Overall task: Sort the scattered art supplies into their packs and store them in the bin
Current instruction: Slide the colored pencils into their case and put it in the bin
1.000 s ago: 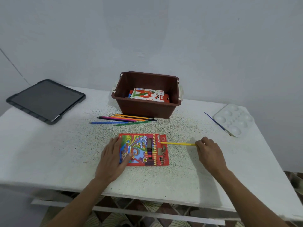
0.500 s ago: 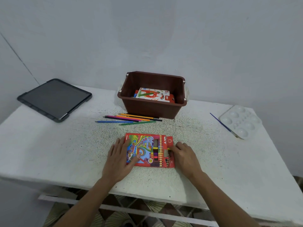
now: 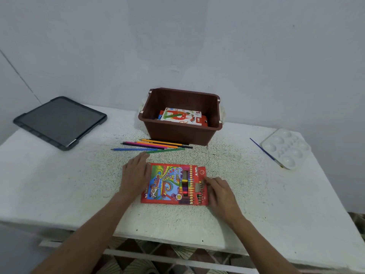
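A red colour-pencil pack (image 3: 167, 184) lies flat on the white table (image 3: 59, 184) in front of me, its open end to the right with pencil tips showing. My right hand (image 3: 221, 192) rests at that open end, fingertips touching the pencil tips. To the left of the pack my left hand (image 3: 135, 175) lies flat on the table, fingers straight and pointing at the loose pencils. Several loose colour pencils (image 3: 154, 145) lie between the pack and the brown bin (image 3: 177, 133). Inside the bin is a white and red pastel box (image 3: 180, 116).
A black tablet (image 3: 59, 121) lies at the table's back left corner. A white paint palette (image 3: 286, 148) sits at the far right, with a blue-handled brush (image 3: 265, 152) beside it. The wall stands close behind the bin.
The yellow pencil that my right hand held has slid into the pack, and the hand now rests at the pack's open end. My left hand has come off the pack to its left.
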Demonstrator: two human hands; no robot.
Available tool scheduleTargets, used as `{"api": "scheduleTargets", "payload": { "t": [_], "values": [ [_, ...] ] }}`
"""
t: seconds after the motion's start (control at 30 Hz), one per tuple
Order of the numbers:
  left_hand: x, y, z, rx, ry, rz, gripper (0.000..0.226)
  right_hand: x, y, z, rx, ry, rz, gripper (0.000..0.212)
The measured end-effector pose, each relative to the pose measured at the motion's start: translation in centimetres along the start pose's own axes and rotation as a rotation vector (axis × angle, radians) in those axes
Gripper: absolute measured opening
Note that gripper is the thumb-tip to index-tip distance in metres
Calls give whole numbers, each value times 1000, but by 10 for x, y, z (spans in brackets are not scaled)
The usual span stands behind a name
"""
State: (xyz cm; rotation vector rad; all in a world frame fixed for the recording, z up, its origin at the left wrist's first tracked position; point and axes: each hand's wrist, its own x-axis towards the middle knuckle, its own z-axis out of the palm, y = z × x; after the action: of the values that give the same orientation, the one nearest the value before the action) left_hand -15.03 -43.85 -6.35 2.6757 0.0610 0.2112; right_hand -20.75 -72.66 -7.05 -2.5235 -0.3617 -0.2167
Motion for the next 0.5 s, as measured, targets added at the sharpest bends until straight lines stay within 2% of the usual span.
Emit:
{"api": "scheduleTargets", "payload": {
  "t": [0.07, 0.17, 0.33, 0.4, 0.5],
  "values": [
    [20, -1, -8, 147, -134, 56, 47, -3, -1, 0, 19, 2, -2, 46],
    [40, -1, -16, 385, -272, 169, 61, -6, -3, -1, 29, 8, 4, 46],
    [50, -3, -18, 682, -197, 310, 40, -8, -4, -2, 37, -23, 6, 49],
    [50, -2, -18, 718, -212, 294, 30, -9, -4, -2, 42, -23, 11, 50],
    [51, -4, -17, 705, -234, 311, 27, -9, -5, -3, 45, -16, 13, 53]
  ]
}}
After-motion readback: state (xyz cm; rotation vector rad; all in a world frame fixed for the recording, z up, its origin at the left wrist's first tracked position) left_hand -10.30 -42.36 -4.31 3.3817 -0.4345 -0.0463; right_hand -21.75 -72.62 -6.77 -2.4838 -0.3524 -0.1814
